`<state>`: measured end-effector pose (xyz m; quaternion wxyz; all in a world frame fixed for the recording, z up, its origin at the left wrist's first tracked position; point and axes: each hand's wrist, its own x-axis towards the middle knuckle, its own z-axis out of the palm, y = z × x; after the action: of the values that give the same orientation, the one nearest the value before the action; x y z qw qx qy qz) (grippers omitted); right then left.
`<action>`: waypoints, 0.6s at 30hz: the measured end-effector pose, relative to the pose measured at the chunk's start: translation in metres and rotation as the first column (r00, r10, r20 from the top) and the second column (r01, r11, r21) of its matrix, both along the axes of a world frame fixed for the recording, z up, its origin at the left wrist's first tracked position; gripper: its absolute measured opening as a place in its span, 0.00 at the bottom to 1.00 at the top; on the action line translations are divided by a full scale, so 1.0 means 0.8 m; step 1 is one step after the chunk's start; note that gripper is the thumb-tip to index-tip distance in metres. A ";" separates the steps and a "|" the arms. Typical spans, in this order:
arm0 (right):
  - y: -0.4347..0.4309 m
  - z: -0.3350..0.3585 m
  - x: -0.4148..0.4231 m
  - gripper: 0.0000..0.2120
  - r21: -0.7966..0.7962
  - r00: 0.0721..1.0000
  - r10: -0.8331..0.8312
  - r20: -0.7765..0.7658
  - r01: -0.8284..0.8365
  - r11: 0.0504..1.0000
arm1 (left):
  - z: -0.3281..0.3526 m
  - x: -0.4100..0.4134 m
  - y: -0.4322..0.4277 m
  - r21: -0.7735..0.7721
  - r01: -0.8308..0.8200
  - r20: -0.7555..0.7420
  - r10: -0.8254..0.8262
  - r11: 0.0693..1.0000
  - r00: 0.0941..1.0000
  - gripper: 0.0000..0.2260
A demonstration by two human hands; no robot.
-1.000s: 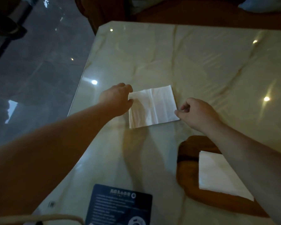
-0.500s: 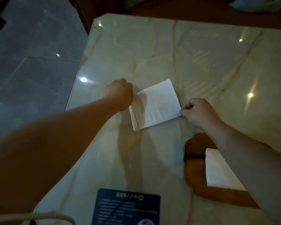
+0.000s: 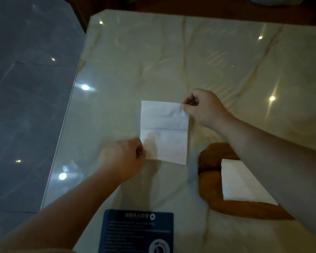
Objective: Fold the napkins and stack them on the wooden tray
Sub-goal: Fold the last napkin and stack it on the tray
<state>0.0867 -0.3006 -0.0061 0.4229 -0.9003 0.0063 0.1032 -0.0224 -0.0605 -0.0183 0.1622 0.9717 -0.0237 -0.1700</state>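
Near the counter's (image 3: 226, 61) left edge, the napkin (image 3: 164, 132) has turned lengthwise; left hand (image 3: 124, 157) and right hand (image 3: 204, 108) pinch opposite corners, likely readying another fold.

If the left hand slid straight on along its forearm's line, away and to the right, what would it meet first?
The left hand already pinches the near left corner of the white paper napkin, so it would push into that sheet first. Beyond lies the right hand, though depth is unclear.

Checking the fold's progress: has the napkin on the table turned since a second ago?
Yes. The napkin has rotated: its long side now runs away from the person, beside the wooden tray, where it earlier ran across.
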 end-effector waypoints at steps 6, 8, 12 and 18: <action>-0.002 -0.004 -0.012 0.07 0.090 1.000 0.018 0.010 -0.018 0.996 | 0.018 0.017 -0.003 -0.044 0.113 0.250 -0.098 0.993 0.963 0.10; -0.002 -0.001 -0.020 0.09 0.135 1.000 0.029 0.011 -0.030 0.990 | 0.026 0.038 -0.006 -0.076 0.127 0.311 -0.097 0.989 0.945 0.16; -0.005 0.010 -0.040 0.10 0.210 0.994 0.101 0.046 -0.108 0.972 | 0.039 0.075 -0.018 -0.081 0.199 0.298 -0.166 0.977 0.940 0.32; -0.010 0.017 -0.079 0.15 0.270 0.992 0.120 0.049 -0.129 0.954 | 0.032 0.076 -0.025 -0.088 0.296 0.266 -0.264 0.951 0.927 0.18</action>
<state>0.0235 -0.3088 0.0075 0.5355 -0.8336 -0.0714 0.1153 0.0380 -0.0806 0.0072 0.1931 0.9597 -0.1934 -0.0655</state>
